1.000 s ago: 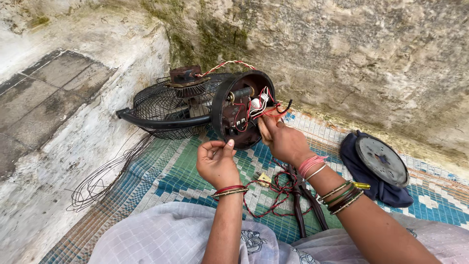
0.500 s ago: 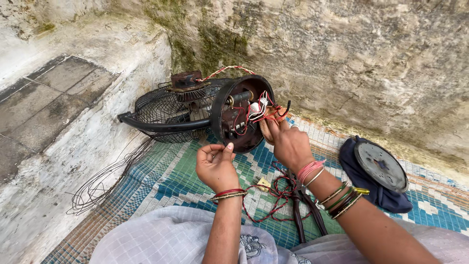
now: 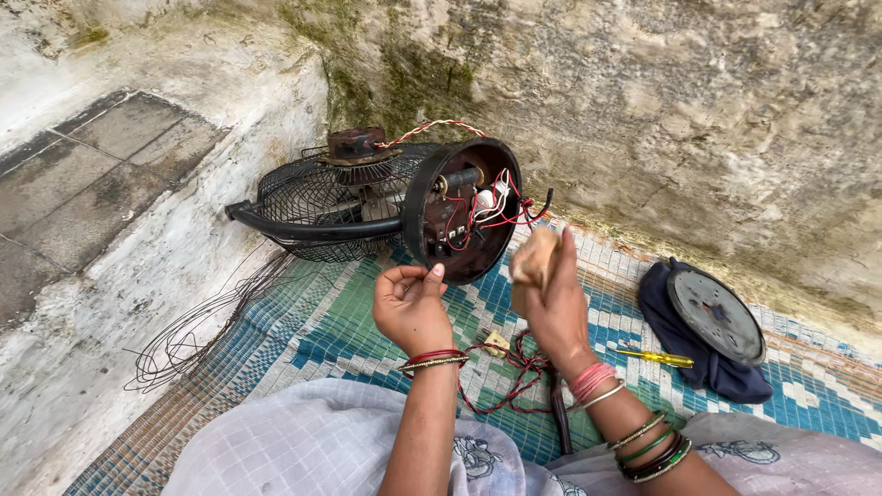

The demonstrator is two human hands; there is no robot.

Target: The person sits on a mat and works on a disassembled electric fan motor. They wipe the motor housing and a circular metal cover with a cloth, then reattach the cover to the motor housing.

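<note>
Black and round, the fan's open motor housing [image 3: 462, 209] lies on its side at twelve o'clock from your hands, its cavity facing you with red and white wires [image 3: 487, 207] spilling toward its right rim. Your left hand [image 3: 411, 308] hovers just under the housing's lower edge, palm up, fingers curled half shut with nothing visible in them. Your right hand [image 3: 549, 289] sits at three o'clock of the left, fingers bunched near the wire ends; whether it pinches anything you cannot tell. Since half a second ago, your right hand has drawn back from the housing toward you, while the left stays put. Behind the housing the wire fan guard [image 3: 317, 207] presses against the rough, mossy stone wall [image 3: 698, 110], so room is tight there. Open woven mat [image 3: 312, 321], green and blue, spreads at nine o'clock, edged by loose thin wire [image 3: 197, 331]. At three o'clock a yellow-handled screwdriver [image 3: 655, 357] lies beside a grey metal disc [image 3: 716, 315] resting on dark cloth [image 3: 703, 363]. Red cord [image 3: 501, 372] tangles between your wrists.
</note>
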